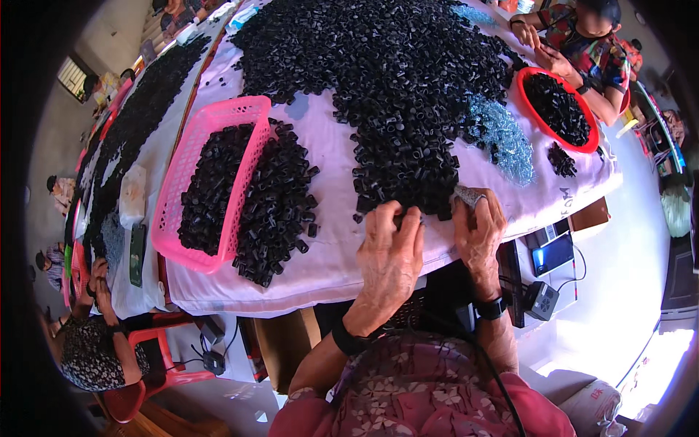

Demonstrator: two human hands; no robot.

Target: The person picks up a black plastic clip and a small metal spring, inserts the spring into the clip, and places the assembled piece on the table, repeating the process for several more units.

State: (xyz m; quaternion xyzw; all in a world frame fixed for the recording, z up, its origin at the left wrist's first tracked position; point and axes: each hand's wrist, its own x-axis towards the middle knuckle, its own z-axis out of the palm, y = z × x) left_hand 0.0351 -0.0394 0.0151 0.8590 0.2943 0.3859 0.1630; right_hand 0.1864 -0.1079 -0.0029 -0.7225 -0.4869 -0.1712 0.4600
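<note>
A large heap of small black plastic pieces (408,153) spreads over the cloth-covered table (335,269). At its near edge my left hand (392,251) has its fingers bent down against the pieces. My right hand (479,234) is just to the right, thumb and fingers drawn together by the same edge. A grey speckled wrap (469,195) sits around one of its fingers. Whatever lies under the fingertips of either hand is too small or hidden to make out. Left of my hands, a separate pile of black pieces (273,207) lies against a pink basket (164,211) holding more of them.
Clear bluish small parts (502,138) lie in a patch on the right. Beyond them a co-worker (582,54) handles pieces near a red bowl (594,138). Another table (156,138) with black pieces runs along the left, where a person in patterned clothes (95,353) works beside a red chair (164,342).
</note>
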